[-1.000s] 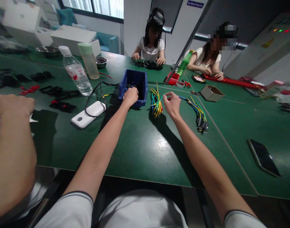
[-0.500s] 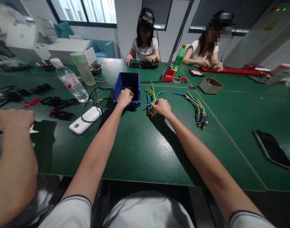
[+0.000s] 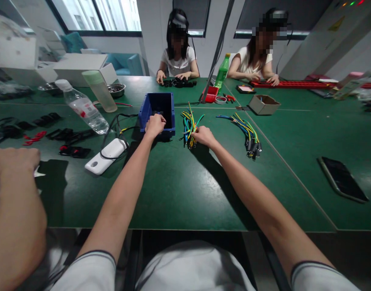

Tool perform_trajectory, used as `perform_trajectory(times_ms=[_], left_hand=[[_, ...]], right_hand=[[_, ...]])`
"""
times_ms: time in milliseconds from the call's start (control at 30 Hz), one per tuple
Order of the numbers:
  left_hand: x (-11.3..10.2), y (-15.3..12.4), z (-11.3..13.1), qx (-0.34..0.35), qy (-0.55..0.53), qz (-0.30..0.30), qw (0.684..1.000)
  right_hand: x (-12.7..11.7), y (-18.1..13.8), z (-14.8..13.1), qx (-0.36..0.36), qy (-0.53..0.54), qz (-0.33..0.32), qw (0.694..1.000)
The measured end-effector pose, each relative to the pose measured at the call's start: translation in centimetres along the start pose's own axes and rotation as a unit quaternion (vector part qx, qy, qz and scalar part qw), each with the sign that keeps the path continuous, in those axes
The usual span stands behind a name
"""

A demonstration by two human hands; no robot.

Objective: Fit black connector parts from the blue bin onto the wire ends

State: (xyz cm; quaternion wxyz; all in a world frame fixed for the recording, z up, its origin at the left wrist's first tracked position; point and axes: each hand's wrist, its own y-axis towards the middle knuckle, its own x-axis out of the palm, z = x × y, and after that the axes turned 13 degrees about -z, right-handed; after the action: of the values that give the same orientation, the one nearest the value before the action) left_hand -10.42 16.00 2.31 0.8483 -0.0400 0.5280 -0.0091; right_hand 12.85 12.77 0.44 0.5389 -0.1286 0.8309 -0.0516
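My left hand (image 3: 154, 124) is curled over the near rim of a blue plastic bin (image 3: 149, 106), fingers reaching inside among dark parts; what it grips is hidden. My right hand (image 3: 203, 136) is closed, pinching at the near end of a bundle of yellow, green and blue wires (image 3: 188, 122) lying on the green table. A second bundle of the same wires with black connectors (image 3: 246, 131) lies to the right, untouched.
A white power bank with a black cable (image 3: 105, 150), a water bottle (image 3: 81, 107) and a green tumbler (image 3: 99, 90) stand left of the bin. A phone (image 3: 342, 178) lies at right. A neighbour's arm (image 3: 15, 202) fills the left. Two people work at the far side.
My right hand has moved left from between the two bundles onto the near end of the left wire bundle. My left hand stays on the bin's rim.
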Motion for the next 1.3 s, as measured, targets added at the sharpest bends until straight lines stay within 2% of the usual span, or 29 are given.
perform_trajectory(times_ms=[300,667,1300], left_hand=[[0.0,-0.1,0.0,0.001,0.006,0.006,1.0],[0.4,0.2,-0.3,0.012,-0.003,0.026,1.0],[0.4,0.3,-0.8,0.03,-0.022,0.027,0.999]], right_hand=[[1.5,-0.4,0.1,0.016,0.031,0.072,0.997],[2.1,-1.0,1.6,-0.048,0.161,0.137,0.976],[3.1,-3.8,2.4,-0.071,0.257,0.15,0.952]])
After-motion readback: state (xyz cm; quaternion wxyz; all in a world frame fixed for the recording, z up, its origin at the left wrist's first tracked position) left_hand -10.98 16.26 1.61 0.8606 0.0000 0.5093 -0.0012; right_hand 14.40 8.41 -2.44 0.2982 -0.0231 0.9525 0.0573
